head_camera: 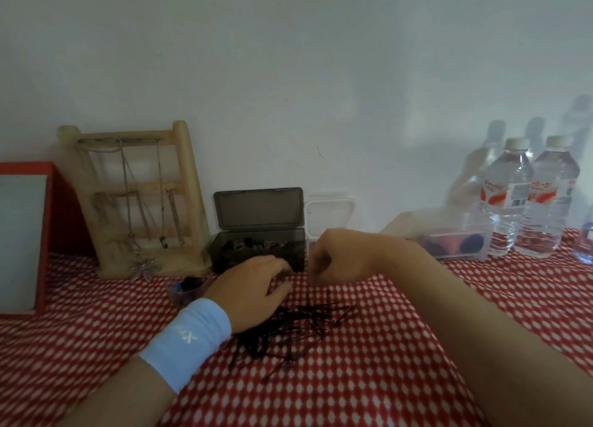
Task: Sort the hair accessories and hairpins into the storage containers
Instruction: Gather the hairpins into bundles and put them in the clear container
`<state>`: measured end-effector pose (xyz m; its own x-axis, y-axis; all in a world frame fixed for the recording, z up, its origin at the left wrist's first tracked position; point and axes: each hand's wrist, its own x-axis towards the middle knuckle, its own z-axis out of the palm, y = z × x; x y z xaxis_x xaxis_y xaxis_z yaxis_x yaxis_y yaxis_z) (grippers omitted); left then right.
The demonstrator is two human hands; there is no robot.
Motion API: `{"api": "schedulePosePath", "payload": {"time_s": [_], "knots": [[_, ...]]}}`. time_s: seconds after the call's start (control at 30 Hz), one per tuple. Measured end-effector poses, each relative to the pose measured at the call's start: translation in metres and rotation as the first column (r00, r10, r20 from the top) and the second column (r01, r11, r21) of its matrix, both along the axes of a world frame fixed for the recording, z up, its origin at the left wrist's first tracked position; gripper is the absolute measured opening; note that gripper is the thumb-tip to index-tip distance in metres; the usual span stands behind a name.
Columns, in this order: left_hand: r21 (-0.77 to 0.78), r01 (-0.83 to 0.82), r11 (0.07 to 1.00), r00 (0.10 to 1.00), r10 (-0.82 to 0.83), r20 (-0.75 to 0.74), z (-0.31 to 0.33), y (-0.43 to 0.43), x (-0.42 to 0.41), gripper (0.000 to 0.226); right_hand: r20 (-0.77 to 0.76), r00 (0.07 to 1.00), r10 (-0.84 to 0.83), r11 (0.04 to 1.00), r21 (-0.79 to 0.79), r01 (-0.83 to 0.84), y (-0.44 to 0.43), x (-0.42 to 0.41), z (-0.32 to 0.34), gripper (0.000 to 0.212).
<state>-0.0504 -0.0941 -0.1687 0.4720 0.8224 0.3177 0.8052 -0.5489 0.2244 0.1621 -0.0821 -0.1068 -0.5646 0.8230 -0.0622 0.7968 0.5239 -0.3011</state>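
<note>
A loose pile of thin black hairpins (298, 327) lies on the red-and-white cloth in front of me. My left hand (253, 285), with a light blue wristband, rests fingers-down at the pile's far edge. My right hand (340, 256) hovers just right of it, fingers curled round what looks like a bunch of dark hairpins. Behind both hands stands a dark grey box (256, 250) with its lid up, holding dark clips. A small white container (330, 218) with an open lid sits to its right, partly hidden by my right hand.
A wooden jewellery rack (141, 198) hung with necklaces leans on the wall at left, beside a red-framed mirror (25, 237). A clear tub (459, 240) with coloured items and two water bottles (526, 198) stand at right. A small dark scrunchie (189, 287) lies near my left wrist.
</note>
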Motion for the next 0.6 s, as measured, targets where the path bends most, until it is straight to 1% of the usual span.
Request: {"api": "schedulePosePath", "payload": {"time_s": [0.07,0.13,0.2,0.27,0.33,0.37,0.43,0.47,0.5,0.53,0.57,0.6], "knots": [[-0.087,-0.064,0.994,0.996,0.058,-0.068,-0.012,-0.006,-0.009,0.05,0.153,0.988,0.003,0.998,-0.066,0.007,-0.01,-0.007,-0.003,0.035],[-0.183,-0.108,0.977,0.991,0.092,-0.093,-0.02,-0.008,-0.013,0.067,0.267,0.964,-0.015,0.993,-0.107,0.045,-0.017,-0.011,-0.008,0.055],[-0.214,-0.1,0.972,0.992,0.081,-0.097,-0.021,-0.011,-0.013,0.067,0.327,0.944,-0.05,0.99,-0.106,0.089,-0.025,-0.014,-0.013,0.063],[-0.212,-0.024,0.977,0.999,0.017,-0.034,-0.018,-0.016,-0.013,0.056,0.332,0.936,-0.121,0.988,-0.053,0.146,-0.035,-0.013,-0.018,0.063],[-0.22,0.055,0.974,0.998,-0.053,0.017,-0.014,-0.019,-0.013,0.055,0.342,0.92,-0.19,0.978,-0.02,0.209,-0.044,-0.012,-0.024,0.057],[-0.242,0.069,0.968,0.997,-0.071,0.001,-0.012,-0.02,-0.013,0.061,0.343,0.913,-0.22,0.973,0.006,0.232,-0.046,-0.013,-0.027,0.051],[-0.319,0.048,0.947,0.993,-0.08,-0.088,-0.01,-0.024,-0.016,0.086,0.336,0.9,-0.278,0.96,0.06,0.274,-0.043,-0.016,-0.03,0.041],[-0.341,0.031,0.94,0.986,-0.086,-0.146,-0.009,-0.025,-0.016,0.099,0.345,0.892,-0.291,0.956,0.062,0.288,-0.041,-0.021,-0.03,0.038],[-0.336,0.027,0.942,0.977,-0.095,-0.189,-0.009,-0.026,-0.018,0.107,0.35,0.888,-0.299,0.952,0.052,0.301,-0.039,-0.026,-0.028,0.036],[-0.323,0.047,0.945,0.975,-0.113,-0.189,-0.009,-0.025,-0.018,0.107,0.339,0.89,-0.304,0.95,0.037,0.31,-0.038,-0.031,-0.028,0.036],[-0.322,0.091,0.942,0.98,-0.142,-0.137,-0.009,-0.026,-0.018,0.098,0.309,0.904,-0.296,0.953,0.026,0.303,-0.038,-0.036,-0.027,0.036],[-0.328,0.144,0.934,0.985,-0.168,-0.046,-0.009,-0.025,-0.019,0.083,0.253,0.928,-0.275,0.96,0.029,0.277,-0.041,-0.039,-0.027,0.034]]}}
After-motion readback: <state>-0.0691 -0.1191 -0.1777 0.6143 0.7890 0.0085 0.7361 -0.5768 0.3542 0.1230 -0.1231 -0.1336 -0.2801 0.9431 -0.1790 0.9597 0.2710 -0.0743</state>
